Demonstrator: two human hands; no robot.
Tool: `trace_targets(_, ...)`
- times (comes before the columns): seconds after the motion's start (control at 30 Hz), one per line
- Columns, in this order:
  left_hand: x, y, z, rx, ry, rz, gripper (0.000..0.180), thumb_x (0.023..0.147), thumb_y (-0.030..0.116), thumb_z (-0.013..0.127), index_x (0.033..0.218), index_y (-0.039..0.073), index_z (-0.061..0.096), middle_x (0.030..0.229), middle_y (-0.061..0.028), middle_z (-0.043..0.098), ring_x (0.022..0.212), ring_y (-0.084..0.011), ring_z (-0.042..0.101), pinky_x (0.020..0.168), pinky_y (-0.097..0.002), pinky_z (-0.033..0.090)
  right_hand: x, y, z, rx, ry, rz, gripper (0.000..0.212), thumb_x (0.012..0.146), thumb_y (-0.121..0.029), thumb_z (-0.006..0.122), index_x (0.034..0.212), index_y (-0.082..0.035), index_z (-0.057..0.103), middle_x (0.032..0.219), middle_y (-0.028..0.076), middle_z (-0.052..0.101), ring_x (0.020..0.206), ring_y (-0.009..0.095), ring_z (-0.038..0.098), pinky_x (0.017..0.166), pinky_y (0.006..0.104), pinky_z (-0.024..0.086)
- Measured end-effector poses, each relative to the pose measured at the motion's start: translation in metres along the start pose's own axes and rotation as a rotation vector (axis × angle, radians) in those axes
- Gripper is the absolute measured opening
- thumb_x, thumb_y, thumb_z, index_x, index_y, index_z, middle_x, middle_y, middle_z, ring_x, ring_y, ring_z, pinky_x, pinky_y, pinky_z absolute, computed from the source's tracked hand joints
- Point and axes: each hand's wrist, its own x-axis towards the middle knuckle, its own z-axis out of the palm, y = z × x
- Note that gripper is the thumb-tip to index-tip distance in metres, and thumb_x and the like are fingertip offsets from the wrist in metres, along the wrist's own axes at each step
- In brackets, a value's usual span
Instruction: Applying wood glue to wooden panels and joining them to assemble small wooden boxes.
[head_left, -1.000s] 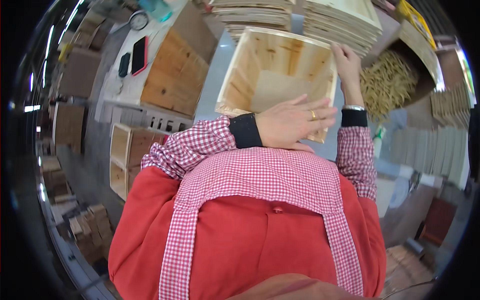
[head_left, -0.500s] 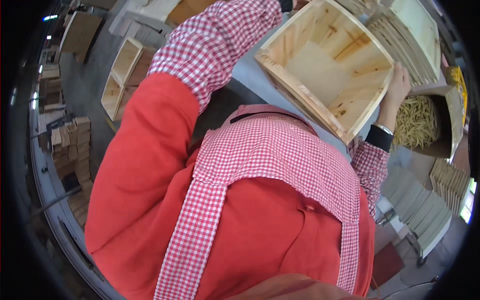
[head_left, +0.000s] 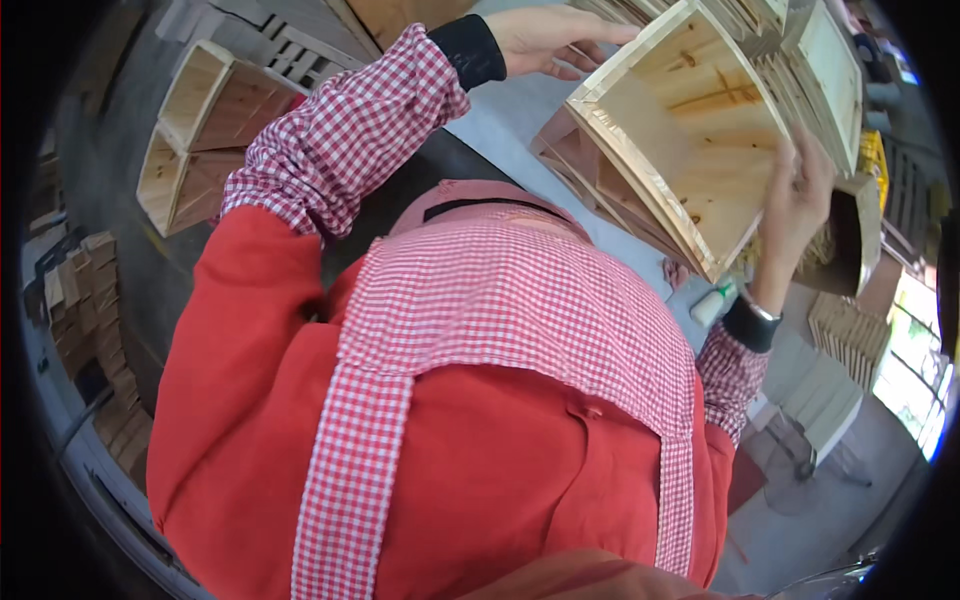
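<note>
A pale pine box [head_left: 715,95] with knotty inner walls is tilted above the bench, its open top facing me. My right hand [head_left: 797,195] grips its right side, with the fingers at the rim and slightly blurred. Beside the box's upper left corner is my left hand [head_left: 550,38], fingers stretched out and apart, holding nothing. Its fingertips come close to the rim; whether they touch it, I cannot tell. Beneath the box's near side, part of another wooden piece [head_left: 585,165] shows.
The pale bench [head_left: 500,120] runs under the box. Stacked wooden panels [head_left: 832,85] stand behind it. A white and green bottle [head_left: 713,303] lies near my right wrist, beside a carton [head_left: 858,235]. A divided wooden box [head_left: 190,130] stands at left, beyond stacked wood pieces [head_left: 90,310].
The box has tilted and shifted slightly right, exposing the bottle. My left hand has come into fuller view, its fingers spread beside the rim. My right hand has stayed on the box's right side.
</note>
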Motion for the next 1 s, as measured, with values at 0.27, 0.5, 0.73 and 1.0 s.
trace_targets(0.27,0.052,-0.03,0.011,0.226,0.072,0.343,0.055,0.076,0.031,0.075,0.114,-0.002,0.055,0.104,-0.0127,0.063,0.091,-0.0196,0.061,0.078,-0.031,0.05,-0.025,-0.146,0.049,0.109,-0.509,-0.167,0.041,0.08,-0.004,0.068,0.12,-0.009,0.063,0.096,0.012,0.065,0.082,0.027,0.064,0.071,0.0353,0.05)
trace_targets(0.5,0.048,-0.03,0.015,0.283,0.15,0.372,0.048,0.068,0.018,0.071,0.106,-0.008,0.057,0.096,-0.0208,0.064,0.087,-0.0266,0.065,0.074,-0.0348,0.052,-0.031,-0.146,0.056,0.1,-0.491,-0.187,0.043,0.08,0.003,0.064,0.122,-0.008,0.063,0.094,0.012,0.064,0.077,0.025,0.063,0.068,0.032,0.051)
trace_targets(0.73,0.029,-0.018,0.016,0.476,0.221,0.249,0.034,0.068,0.02,0.068,0.089,-0.006,0.065,0.083,-0.0243,0.067,0.079,-0.0322,0.068,0.07,-0.0376,0.053,-0.029,-0.148,0.061,0.126,-0.529,-0.103,0.038,0.081,0.006,0.063,0.117,-0.007,0.065,0.092,0.012,0.064,0.076,0.021,0.062,0.067,0.0272,0.05)
trace_targets(1.0,0.044,-0.025,0.013,0.579,0.309,0.359,0.027,0.069,0.023,0.066,0.083,-0.001,0.068,0.082,-0.0205,0.068,0.076,-0.0309,0.068,0.069,-0.0398,0.053,-0.034,-0.146,0.054,0.137,-0.541,-0.037,0.036,0.082,0.003,0.065,0.118,-0.004,0.064,0.096,0.013,0.064,0.083,0.021,0.063,0.073,0.0279,0.05)
